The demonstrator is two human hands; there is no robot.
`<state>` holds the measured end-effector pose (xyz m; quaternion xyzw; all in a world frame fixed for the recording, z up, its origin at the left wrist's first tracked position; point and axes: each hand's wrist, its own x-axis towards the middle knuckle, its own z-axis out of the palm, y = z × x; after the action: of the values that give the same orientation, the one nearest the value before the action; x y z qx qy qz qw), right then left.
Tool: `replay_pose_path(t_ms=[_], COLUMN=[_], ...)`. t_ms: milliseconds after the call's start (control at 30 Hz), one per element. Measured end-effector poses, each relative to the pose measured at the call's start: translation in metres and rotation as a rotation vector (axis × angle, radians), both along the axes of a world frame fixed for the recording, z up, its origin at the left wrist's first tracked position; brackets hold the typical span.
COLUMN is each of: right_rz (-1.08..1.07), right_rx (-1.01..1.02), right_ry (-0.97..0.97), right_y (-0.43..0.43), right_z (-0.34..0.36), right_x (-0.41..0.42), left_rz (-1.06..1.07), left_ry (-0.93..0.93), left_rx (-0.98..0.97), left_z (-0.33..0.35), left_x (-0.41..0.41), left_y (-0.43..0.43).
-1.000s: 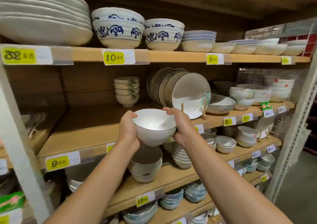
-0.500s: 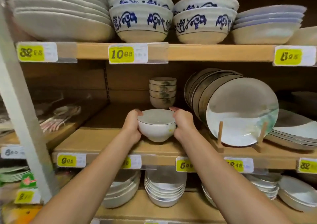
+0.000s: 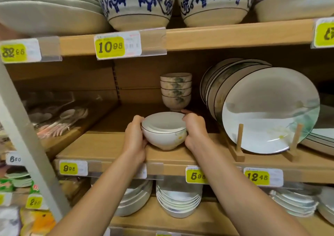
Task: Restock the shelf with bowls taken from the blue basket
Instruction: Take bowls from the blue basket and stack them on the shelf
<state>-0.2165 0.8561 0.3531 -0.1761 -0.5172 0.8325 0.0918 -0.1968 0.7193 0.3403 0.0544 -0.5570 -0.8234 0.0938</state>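
Note:
A white bowl (image 3: 163, 131) with a thin dark rim sits on the front of the middle wooden shelf (image 3: 101, 149). My left hand (image 3: 134, 138) grips its left side and my right hand (image 3: 196, 131) grips its right side. Directly behind it stands a stack of several matching footed bowls (image 3: 175, 91). The blue basket is out of view.
Several large plates (image 3: 267, 109) lean in a wooden rack right of the bowl. Big blue-patterned bowls (image 3: 135, 2) fill the shelf above. Stacked white dishes (image 3: 178, 203) lie on the shelf below. A grey upright post (image 3: 23, 131) runs down the left.
Both hands carried the bowl up from below the shelf edge, in over the middle shelf and down onto its front, in front of the stack. The view came closer.

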Motion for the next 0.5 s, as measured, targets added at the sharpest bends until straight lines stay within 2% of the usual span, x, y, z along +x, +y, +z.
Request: replay_pose_path(t_ms=[167, 300, 500], right_rz=[-0.014, -0.015, -0.028], right_rx=[0.022, 0.073, 0.206], right_ry=[0.013, -0.001, -0.003], right_y=[-0.005, -0.007, 0.001], right_z=[-0.002, -0.002, -0.004], right_x=[-0.002, 0.002, -0.001], left_rz=[-0.01, 0.05, -0.045], left_ry=[0.013, -0.024, -0.117], left_rx=[-0.021, 0.014, 0.015], left_z=[-0.016, -0.004, 0.001], left_x=[0.036, 0.026, 0.003], left_y=[0.03, 0.042, 0.014])
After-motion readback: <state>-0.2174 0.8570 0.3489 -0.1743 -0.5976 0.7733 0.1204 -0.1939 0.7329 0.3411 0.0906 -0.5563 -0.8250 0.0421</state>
